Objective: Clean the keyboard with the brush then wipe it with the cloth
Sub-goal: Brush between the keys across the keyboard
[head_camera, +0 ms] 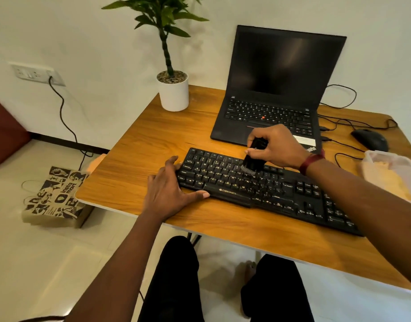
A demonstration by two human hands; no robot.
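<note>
Black Zebronics keyboard lies diagonally on wooden table, in front of open laptop. Right hand fingers closed around black brush, bristles on upper key rows. Left hand spread flat, bracing keyboard's left end.

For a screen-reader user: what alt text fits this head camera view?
A person's right hand presses a small black brush onto a black keyboard while the left hand steadies its left end, on a wooden table with an open laptop behind.
</note>
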